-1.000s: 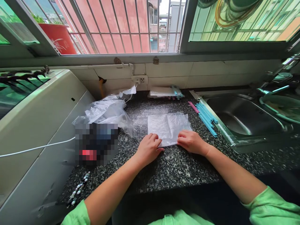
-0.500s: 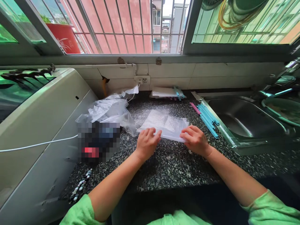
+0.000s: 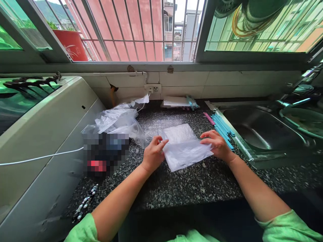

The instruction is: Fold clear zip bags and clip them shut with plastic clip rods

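A clear, thin plastic bag (image 3: pixel 188 156) lies spread on the speckled counter in front of me, with a crease across its middle and one half nearer to me. My left hand (image 3: pixel 153 154) holds the bag's left edge near that crease, thumb and fingers close together. At the right edge, my right hand (image 3: pixel 219 145) grips the plastic, its fingers partly curled. Several blue sealing strips (image 3: pixel 223 129) and a pink strip (image 3: pixel 209 118) lie just beyond my right hand.
Crumpled clear plastic (image 3: pixel 118 117) sits at the left, behind a blurred dark object (image 3: pixel 108 151). A stack of folded plastic bags (image 3: pixel 176 101) lies by the wall. The sink (image 3: pixel 254 126) is on the right, a pale appliance (image 3: pixel 63 124) on the left. A beaded string (image 3: pixel 85 201) lies near the front edge.
The near part of the bag has come toward me, showing a wider panel in front of the crease. My right hand has shifted right and slightly up; my left has moved slightly left.
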Tool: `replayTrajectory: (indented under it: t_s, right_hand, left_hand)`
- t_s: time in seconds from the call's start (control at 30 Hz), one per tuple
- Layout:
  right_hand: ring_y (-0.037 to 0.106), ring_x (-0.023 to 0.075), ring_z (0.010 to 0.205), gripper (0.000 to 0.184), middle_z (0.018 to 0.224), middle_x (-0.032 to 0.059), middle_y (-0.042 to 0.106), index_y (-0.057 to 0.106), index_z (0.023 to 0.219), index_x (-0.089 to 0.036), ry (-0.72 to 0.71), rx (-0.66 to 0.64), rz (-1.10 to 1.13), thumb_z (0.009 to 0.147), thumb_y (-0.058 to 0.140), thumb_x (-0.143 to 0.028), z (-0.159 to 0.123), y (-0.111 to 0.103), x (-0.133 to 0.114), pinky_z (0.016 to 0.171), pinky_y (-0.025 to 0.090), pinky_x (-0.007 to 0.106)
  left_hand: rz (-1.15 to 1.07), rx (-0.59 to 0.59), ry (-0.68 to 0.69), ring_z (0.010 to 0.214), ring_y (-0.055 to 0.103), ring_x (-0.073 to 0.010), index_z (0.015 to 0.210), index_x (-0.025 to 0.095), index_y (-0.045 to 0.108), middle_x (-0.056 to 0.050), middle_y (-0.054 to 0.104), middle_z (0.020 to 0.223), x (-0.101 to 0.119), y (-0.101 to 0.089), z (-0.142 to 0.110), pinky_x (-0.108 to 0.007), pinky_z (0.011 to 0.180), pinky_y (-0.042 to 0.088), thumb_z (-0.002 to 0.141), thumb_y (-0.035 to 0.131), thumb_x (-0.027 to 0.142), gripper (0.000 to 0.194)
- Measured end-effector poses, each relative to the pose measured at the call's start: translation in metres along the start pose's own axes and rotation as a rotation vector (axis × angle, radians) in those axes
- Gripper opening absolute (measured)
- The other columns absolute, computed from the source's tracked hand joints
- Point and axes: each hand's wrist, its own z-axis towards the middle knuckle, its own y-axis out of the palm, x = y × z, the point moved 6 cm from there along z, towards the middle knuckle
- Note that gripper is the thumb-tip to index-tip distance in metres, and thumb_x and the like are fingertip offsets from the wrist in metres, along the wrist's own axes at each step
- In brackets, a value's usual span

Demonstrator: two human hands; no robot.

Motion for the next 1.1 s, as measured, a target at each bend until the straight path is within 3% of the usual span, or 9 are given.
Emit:
replayTrajectory:
  t_s: [0.1, 0.2, 0.33, 0.47, 0.6, 0.7, 0.9, 1.03, 1.1]
  right_hand:
    - [0.053, 0.0193, 0.087, 0.019, 0.094, 0.0065, 0.063, 0.068, 0.089, -0.023, 0.006, -0.065, 0.039, 0.076, 0.056, -0.016, 0.0, 0.01, -0.003, 0.078, 0.047, 0.036]
    - [0.054, 0.0197, 0.09, 0.026, 0.097, 0.0072, 0.063, 0.067, 0.101, -0.024, 0.037, -0.14, 0.049, 0.077, 0.057, -0.02, -0.002, 0.024, 0.004, 0.08, 0.047, 0.037]
    - [0.054, 0.0192, 0.088, 0.019, 0.094, 0.0074, 0.064, 0.07, 0.093, -0.024, 0.051, -0.204, 0.065, 0.079, 0.058, -0.025, -0.004, 0.041, 0.017, 0.078, 0.046, 0.035]
    - [0.054, 0.0184, 0.081, 0.019, 0.083, 0.0072, 0.065, 0.071, 0.081, -0.021, 0.063, -0.208, 0.183, 0.08, 0.056, -0.032, -0.004, 0.048, 0.02, 0.074, 0.045, 0.034]
    - [0.056, 0.0194, 0.081, 0.029, 0.08, 0.0063, 0.067, 0.069, 0.072, -0.02, 0.261, -0.221, 0.27, 0.082, 0.049, -0.039, -0.006, 0.049, 0.029, 0.076, 0.045, 0.035]
    - [0.057, 0.0194, 0.079, 0.035, 0.077, 0.0046, 0.067, 0.067, 0.066, -0.021, 0.406, -0.239, 0.294, 0.082, 0.047, -0.044, -0.007, 0.049, 0.034, 0.076, 0.045, 0.035]
    - [0.055, 0.0187, 0.071, 0.036, 0.063, 0.0047, 0.063, 0.058, 0.051, -0.02, 0.471, -0.218, 0.224, 0.078, 0.049, -0.041, 0.0, 0.048, 0.027, 0.071, 0.042, 0.032]
    - [0.053, 0.0166, 0.06, 0.037, 0.055, 0.0031, 0.059, 0.052, 0.047, -0.019, 0.64, -0.239, 0.174, 0.076, 0.047, -0.041, -0.004, 0.05, 0.026, 0.062, 0.039, 0.028]
    - [0.05, 0.0152, 0.054, 0.039, 0.051, 0.0019, 0.055, 0.05, 0.046, -0.019, 0.735, -0.247, 0.13, 0.075, 0.046, -0.044, -0.008, 0.049, 0.027, 0.055, 0.035, 0.026]
  left_hand:
    - [0.088, -0.115, -0.046, 0.073, 0.054, -0.0119, 0.085, 0.021, 0.065, -0.005, 0.056, 0.091, 0.001, 0.007, -0.001, -0.021, 0.065, 0.046, 0.075, 0.048, 0.01, 0.023]
    - [0.006, -0.187, -0.081, 0.072, 0.054, -0.0122, 0.076, 0.02, 0.065, -0.003, 0.057, 0.084, -0.002, 0.013, -0.001, -0.021, 0.065, 0.044, 0.074, 0.049, 0.01, 0.019]
    - [-0.135, -0.254, -0.092, 0.074, 0.057, -0.0134, 0.076, 0.019, 0.064, -0.003, 0.059, 0.083, -0.007, 0.018, -0.001, -0.022, 0.067, 0.044, 0.07, 0.05, 0.005, 0.021]
    - [-0.159, -0.288, -0.129, 0.076, 0.059, -0.0144, 0.09, 0.02, 0.064, -0.004, 0.061, 0.095, -0.011, 0.015, 0.0, -0.023, 0.067, 0.044, 0.071, 0.05, 0.007, 0.027]
    - [-0.201, -0.296, -0.269, 0.065, 0.055, -0.0136, 0.074, 0.018, 0.062, -0.001, 0.061, 0.072, -0.024, 0.017, 0.003, -0.023, 0.061, 0.04, 0.076, 0.05, 0.017, 0.012]
    - [-0.267, -0.255, -0.384, 0.057, 0.051, -0.0118, 0.065, 0.018, 0.057, 0.002, 0.057, 0.058, -0.033, 0.021, 0.005, -0.022, 0.056, 0.037, 0.078, 0.049, 0.023, 0.017]
    - [-0.362, -0.189, -0.553, 0.051, 0.052, -0.012, 0.071, 0.019, 0.055, 0.004, 0.055, 0.053, -0.038, 0.027, 0.005, -0.022, 0.055, 0.037, 0.078, 0.05, 0.024, 0.01]
    - [-0.379, -0.167, -0.594, 0.048, 0.052, -0.0126, 0.076, 0.019, 0.055, 0.005, 0.052, 0.048, -0.038, 0.028, 0.005, -0.023, 0.053, 0.036, 0.079, 0.048, 0.024, 0.01]
    - [-0.392, -0.151, -0.603, 0.048, 0.053, -0.0135, 0.088, 0.017, 0.057, 0.005, 0.053, 0.048, -0.038, 0.026, 0.004, -0.023, 0.052, 0.037, 0.08, 0.048, 0.027, 0.015]
